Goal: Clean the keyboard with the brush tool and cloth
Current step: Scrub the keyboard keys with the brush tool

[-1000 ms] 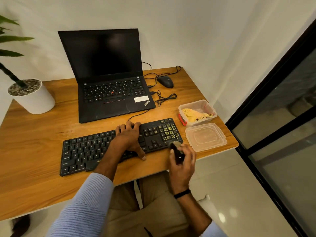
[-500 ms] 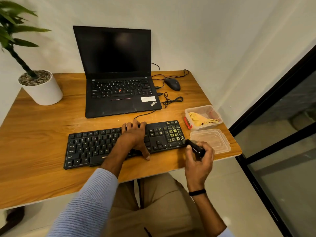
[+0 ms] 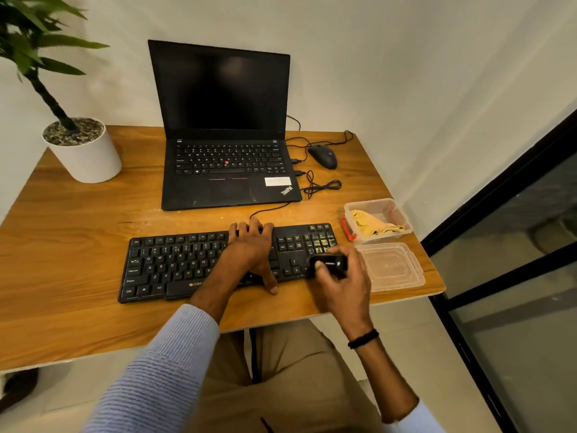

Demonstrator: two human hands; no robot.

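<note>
Keyboard point(image 3: 199, 264) pinned under left hand point(image 3: 249, 248), brush now at its right end.
Right hand point(image 3: 343, 282), closed on the brush point(image 3: 327, 264), has moved in from the desk edge; sweeping looks imminent. Cloth point(image 3: 371, 225) waits beyond, boxed.

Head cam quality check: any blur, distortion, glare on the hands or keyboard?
Head view: wide-angle bends the wooden desk edges; the small black brush tool in the right hand is motion-smeared; black keyboard legends stay legible; the dark laptop screen carries a faint reflection; warm, dim light.
</note>
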